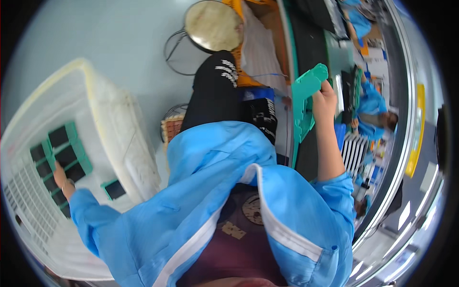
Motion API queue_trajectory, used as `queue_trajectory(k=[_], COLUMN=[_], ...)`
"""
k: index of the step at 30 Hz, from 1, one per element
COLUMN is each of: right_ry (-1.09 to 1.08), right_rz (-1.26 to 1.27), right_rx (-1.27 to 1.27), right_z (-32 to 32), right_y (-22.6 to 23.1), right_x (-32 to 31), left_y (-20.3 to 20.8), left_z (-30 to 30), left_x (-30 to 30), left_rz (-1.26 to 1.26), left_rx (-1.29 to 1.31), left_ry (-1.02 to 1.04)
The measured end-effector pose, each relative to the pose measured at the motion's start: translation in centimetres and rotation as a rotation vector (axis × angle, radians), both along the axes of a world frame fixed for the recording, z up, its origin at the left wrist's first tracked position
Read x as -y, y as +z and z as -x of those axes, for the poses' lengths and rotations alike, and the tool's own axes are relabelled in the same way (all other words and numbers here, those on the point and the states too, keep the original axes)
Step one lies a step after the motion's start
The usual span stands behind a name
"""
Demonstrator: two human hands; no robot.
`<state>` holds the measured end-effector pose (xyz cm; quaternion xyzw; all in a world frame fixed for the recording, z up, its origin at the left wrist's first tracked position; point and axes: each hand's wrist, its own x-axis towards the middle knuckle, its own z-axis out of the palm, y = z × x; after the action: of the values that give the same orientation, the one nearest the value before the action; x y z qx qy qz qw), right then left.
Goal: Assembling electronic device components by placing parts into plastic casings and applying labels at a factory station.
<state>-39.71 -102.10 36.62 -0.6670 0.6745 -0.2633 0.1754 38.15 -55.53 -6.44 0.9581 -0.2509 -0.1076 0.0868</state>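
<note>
On the right, my right hand grips a bright green plastic frame by its edge, fingers closed, holding it upright at the edge of the workbench. At the far left, my left arm reaches into a large white plastic basket. My left hand rests against a cluster of black panels with green edges lying in the basket. Its fingers are small and partly hidden, so their grip is unclear. A single similar black and green panel lies apart from the cluster, nearer the basket's wall.
A round padded stool stands ahead on the floor. Beside it is an orange crate with a white plastic liner. A dark conveyor belt runs along my right. Across it, a person in blue works near another green frame.
</note>
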Motion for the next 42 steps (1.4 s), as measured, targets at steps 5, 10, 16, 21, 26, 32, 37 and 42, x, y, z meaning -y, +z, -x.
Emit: queue_trajectory(k=[5, 10, 16, 21, 26, 32, 37, 42], right_ry=[-0.319, -0.607, -0.818, -0.897, -0.905, -0.88, -0.879, -0.561], right_rz=[0.037, -0.059, -0.178, -0.307, -0.427, -0.409, -0.209, 0.296], right_rx=[-0.353, -0.662, -0.672, -0.672, -0.38, -0.221, -0.389, -0.205], right_z=[6.9, 21.2, 27.2, 30.7, 32.2, 32.0, 33.6, 27.4], right_y=[4.0, 2.4, 0.6, -1.2, -3.4, -3.5, -3.5, 0.5], right_x=[-1.5, -4.0, -8.8, -12.1, -14.5, -14.5, -15.0, -12.2], left_y=[4.8, 11.1, 11.0, 11.3, 12.0, 15.6, 27.6, 49.2], left_z=[6.8, 12.6, 11.1, 9.7, 8.2, 10.2, 3.2, 15.3], left_x=[2.8, 7.6, 7.0, 7.5, 6.3, 6.0, 2.8, 8.7], left_rz=[-0.104, 0.007, 0.094, 0.169, 0.185, 0.017, -0.641, -0.608], left_rx=[0.013, 0.053, -0.078, -0.088, -0.317, -0.157, 0.477, 0.873], left_ry=[0.39, 0.503, 0.604, 0.699, 0.561, 0.505, -0.003, -0.112])
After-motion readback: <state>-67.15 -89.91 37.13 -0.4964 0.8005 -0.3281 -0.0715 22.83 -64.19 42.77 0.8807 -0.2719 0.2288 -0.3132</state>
